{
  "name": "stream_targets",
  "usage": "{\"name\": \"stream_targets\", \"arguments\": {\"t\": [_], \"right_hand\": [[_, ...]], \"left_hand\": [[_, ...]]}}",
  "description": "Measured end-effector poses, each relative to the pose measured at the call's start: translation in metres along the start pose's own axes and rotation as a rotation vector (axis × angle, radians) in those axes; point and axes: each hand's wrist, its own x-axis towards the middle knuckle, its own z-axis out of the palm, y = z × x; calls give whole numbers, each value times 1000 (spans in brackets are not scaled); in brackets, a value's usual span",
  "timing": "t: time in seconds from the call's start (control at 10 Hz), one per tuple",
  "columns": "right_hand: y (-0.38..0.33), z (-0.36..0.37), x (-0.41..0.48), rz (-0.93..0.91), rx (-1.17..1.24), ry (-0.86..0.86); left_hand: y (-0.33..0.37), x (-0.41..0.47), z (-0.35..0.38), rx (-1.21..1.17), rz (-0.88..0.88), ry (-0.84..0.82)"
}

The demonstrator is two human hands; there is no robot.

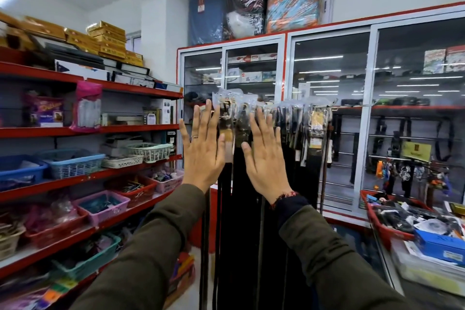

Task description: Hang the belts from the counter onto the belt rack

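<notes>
The belts [251,184] are hanging in a dark row from the belt rack [314,108], and I am holding my left hand [201,153] and right hand [264,158] before them, fingers spread and empty, so I am judging the next move needs another belt from the counter [392,279].

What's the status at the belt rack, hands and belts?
Left hand and right hand open, empty. Dark belts in clear plastic sleeves hanging on rack. Nothing blocking.
</notes>
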Motion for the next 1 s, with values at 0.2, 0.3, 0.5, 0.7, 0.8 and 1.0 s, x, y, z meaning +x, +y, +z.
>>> {"name": "stream_targets", "arguments": {"t": [0.2, 0.3, 0.5, 0.7, 0.8, 1.0], "right_hand": [[-19, 23, 9, -27, -48, -47], [-16, 31, 14, -31, -109, -88], [2, 40, 15, 74, -227, -181], [5, 42, 15, 97, -273, -220], [0, 37, 13, 103, -276, -255], [7, -14, -16, 82, -288, -234]], "left_hand": [[-21, -4, 12, -69, 63, -60], [-21, -4, 21, -159, 97, -77], [-16, 4, 47, -185, 81, -230], [-16, 4, 62, -196, 70, -295], [-14, 2, 57, -141, 47, -286], [11, -17, 42, -11, 0, -149]]}}
